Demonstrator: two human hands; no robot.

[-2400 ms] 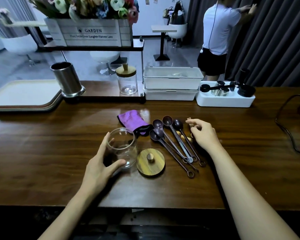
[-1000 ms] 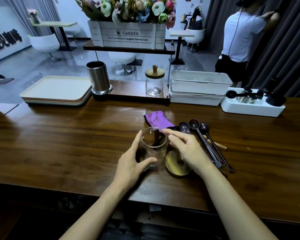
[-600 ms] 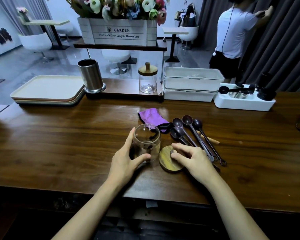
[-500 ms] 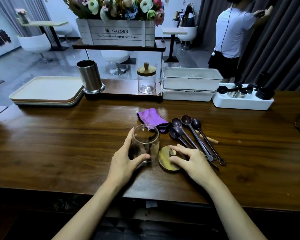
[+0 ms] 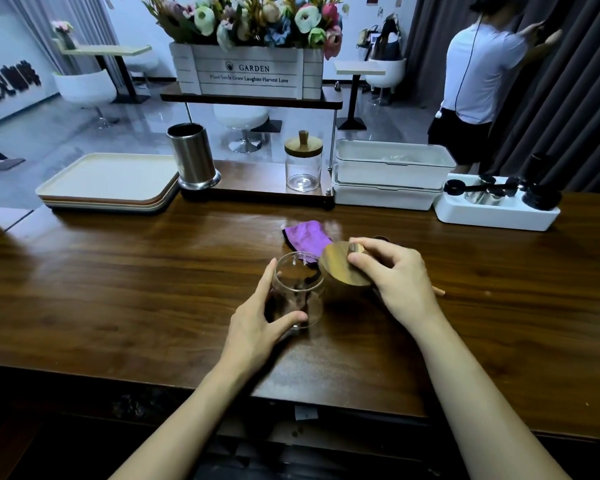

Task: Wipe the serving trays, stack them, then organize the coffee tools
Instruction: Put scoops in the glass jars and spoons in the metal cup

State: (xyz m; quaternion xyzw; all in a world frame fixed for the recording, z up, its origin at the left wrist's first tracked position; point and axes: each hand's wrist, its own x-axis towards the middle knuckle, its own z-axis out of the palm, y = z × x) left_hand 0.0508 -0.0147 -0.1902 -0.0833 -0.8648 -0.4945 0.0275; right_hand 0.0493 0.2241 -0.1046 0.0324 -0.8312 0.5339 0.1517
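Trays look sorted, we're onto the coffee bits

The serving trays (image 5: 108, 181) sit stacked at the far left of the counter (image 5: 118, 289), so that part looks finished. Our left hand (image 5: 257, 327) curls thumb and fingers round the glass jar (image 5: 298, 292) standing mid-counter. Our right hand (image 5: 395, 278) pinches the wooden lid (image 5: 343, 268) by its knob, tilted just beside the jar's rim. Lid goes on next, we reckon, then the remaining tools.

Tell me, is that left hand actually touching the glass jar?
Touching. The head view shows the left hand wrapped round the glass jar, with the thumb pressed on its near wall.
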